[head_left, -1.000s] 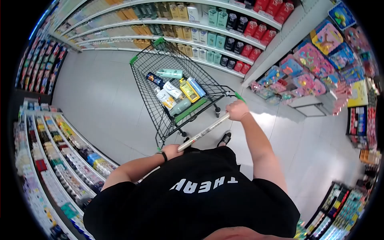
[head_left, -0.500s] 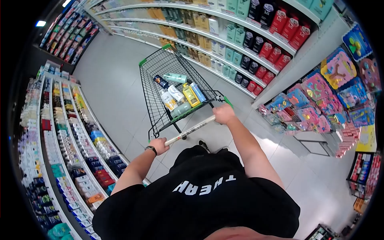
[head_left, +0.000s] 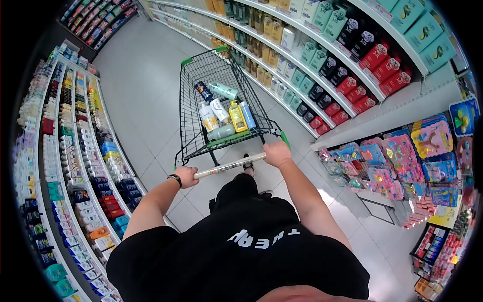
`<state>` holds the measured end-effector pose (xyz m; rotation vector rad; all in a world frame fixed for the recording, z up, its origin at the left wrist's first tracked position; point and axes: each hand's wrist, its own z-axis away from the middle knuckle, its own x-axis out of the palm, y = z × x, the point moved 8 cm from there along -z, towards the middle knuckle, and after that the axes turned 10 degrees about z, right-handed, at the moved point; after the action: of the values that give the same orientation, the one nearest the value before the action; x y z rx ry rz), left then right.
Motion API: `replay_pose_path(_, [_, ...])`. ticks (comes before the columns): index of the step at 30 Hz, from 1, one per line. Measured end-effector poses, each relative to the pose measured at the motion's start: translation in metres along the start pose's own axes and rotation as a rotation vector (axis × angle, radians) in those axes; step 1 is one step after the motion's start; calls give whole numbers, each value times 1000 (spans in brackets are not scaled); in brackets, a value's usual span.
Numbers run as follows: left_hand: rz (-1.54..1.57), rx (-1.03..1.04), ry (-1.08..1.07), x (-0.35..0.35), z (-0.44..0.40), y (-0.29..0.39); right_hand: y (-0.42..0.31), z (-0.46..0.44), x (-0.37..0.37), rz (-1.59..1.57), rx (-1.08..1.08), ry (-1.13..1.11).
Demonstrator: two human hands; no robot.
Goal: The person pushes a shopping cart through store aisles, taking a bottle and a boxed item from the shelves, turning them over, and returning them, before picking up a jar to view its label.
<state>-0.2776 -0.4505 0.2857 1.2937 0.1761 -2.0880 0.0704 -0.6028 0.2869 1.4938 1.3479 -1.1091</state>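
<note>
My left hand (head_left: 187,176), with a dark band at the wrist, is closed round the left end of the pale cart handle (head_left: 229,166). The right end of that bar is wrapped by my right hand (head_left: 276,153). Ahead of both hands stands the shopping cart (head_left: 183,100), a dark wire basket with green corners. Several bottles lie in it: a yellow pump bottle (head_left: 236,117), a blue bottle (head_left: 247,115), a white bottle (head_left: 219,110), a white and yellow bottle (head_left: 208,118), a grey-green bottle (head_left: 221,132), a mint bottle (head_left: 223,90) and a dark blue one (head_left: 204,91).
Shelves (head_left: 322,55) of boxed and bottled goods run along the right of the aisle. Lower shelves (head_left: 75,166) line the left. Hanging toy packs (head_left: 397,156) cover the shelf end at right. Grey tiled floor (head_left: 136,85) stretches ahead, towards another shelf (head_left: 100,25) far left.
The shelves have shifted in view as I move along the aisle with the cart. Both hands keep hold of the handle. One foot now shows stepped forward beneath it.
</note>
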Motion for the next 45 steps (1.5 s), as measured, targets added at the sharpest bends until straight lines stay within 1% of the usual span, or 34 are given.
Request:
replay_pose_path(4, [-5, 10, -34, -28, -17, -22, 0, -34, 0, -15, -1, 46])
replay_pose_path(6, [1, 17, -47, -41, -28, -40, 0, -57, 8, -22, 8, 32])
replay_pose_path(7, [2, 11, -54, -34, -36, -21, 18, -44, 12, -32, 11, 28])
replay_pose_path(11, [14, 20, -51, -63, -70, -72, 17, -109, 21, -38, 11, -3])
replay_pose_path(13, [25, 25, -44, -79, -88, -90, 25, -141, 33, -73, 28, -130])
replay_pose_path(14, [21, 3, -72, -70, -103, -50, 60, -117, 40, -90, 15, -139])
replay_pose_path(16, [18, 5, -72, -96, -115, -82, 52, -153, 48, -51, 45, -216])
replay_pose_path(17, [5, 7, -86, -106, -121, -94, 49, -167, 49, -45, 42, -218])
replay_pose_path(19, [2, 13, -100, -126, -133, -117, 42, -194, 52, -64, 70, -337])
replay_pose_path(20, [-8, 8, -112, -136, -139, -133, 37, -209, 49, -56, 66, -344])
replay_pose_path(21, [-15, -12, -153, -130, -157, -102, 67, -189, 60, -102, 77, -443])
replay_pose_path(22, [-20, -30, -161, -143, -156, -117, 56, -202, 59, -114, 92, -516])
replay_pose_path(23, [-38, -44, -156, -149, -162, -135, 49, -218, 56, -103, 85, -519])
replay_pose_path(25, [-80, -67, -149, -168, -169, -166, 37, -243, 68, -145, 97, -690])
replay_pose_path(26, [-71, -71, -145, -176, -173, -174, 34, -257, 70, -139, 89, -691])
replay_pose_path(27, [-77, -118, -138, -184, -176, -186, 30, -269, 76, -120, 63, -747])
replay_pose_path(28, [-85, -170, -161, -179, -193, -168, 53, -255, 91, -126, 37, -821])
replay_pose_path(29, [-86, -176, -157, -185, -191, -174, 49, -264, 90, -126, 31, -816])
replay_pose_path(32, [-51, -311, -157, -207, -195, -194, 45, -294, 88, -167, 46, -850])
replay_pose_path(34, [-33, -319, -137, -216, -200, -201, 47, -309, 85, -128, 40, -853])
replay_pose_path(35, [-16, -325, -150, -210, -218, -185, 68, -301, 95, -143, 38, -875])
replay_pose_path(37, [1, -346, -134, -211, -221, -175, 80, -305, 90, -100, 56, -907])
replay_pose_path(40, [25, -364, -113, -213, -229, -164, 97, -315, 89, -16, 1, -853])
replay_pose_path(43, [42, -387, -128, -208, -237, -133, 124, -315, 81, -46, -23, -841])
replay_pose_path(45, [88, -410, -73, -211, -242, -120, 143, -320, 87, -44, -50, -833])
